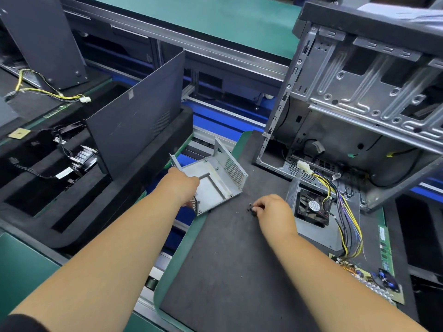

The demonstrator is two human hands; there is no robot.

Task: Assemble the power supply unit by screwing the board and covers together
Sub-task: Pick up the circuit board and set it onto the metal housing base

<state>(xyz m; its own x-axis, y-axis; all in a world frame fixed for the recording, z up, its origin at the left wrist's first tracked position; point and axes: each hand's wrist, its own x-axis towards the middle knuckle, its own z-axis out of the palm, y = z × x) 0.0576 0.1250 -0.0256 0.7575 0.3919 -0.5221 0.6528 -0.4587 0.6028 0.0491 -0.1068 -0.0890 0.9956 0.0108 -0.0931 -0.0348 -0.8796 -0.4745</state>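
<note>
A grey metal power supply cover (215,180), an open U-shaped shell with perforated walls, lies at the left edge of the dark mat (227,259). My left hand (182,185) grips its near-left wall. My right hand (273,207) reaches down to several small black screws (250,209) on the mat, fingertips curled at them. To the right stands the other cover with a black fan (314,207) and a bundle of coloured wires (345,212). The circuit board (369,281) lies at the mat's lower right.
An open computer case (359,104) stands at the back right. A dark side panel (136,116) leans upright at the left, beside black foam trays holding a heatsink (84,156) and cables. A green memory stick (386,248) lies at the right. A conveyor gap runs left of the mat.
</note>
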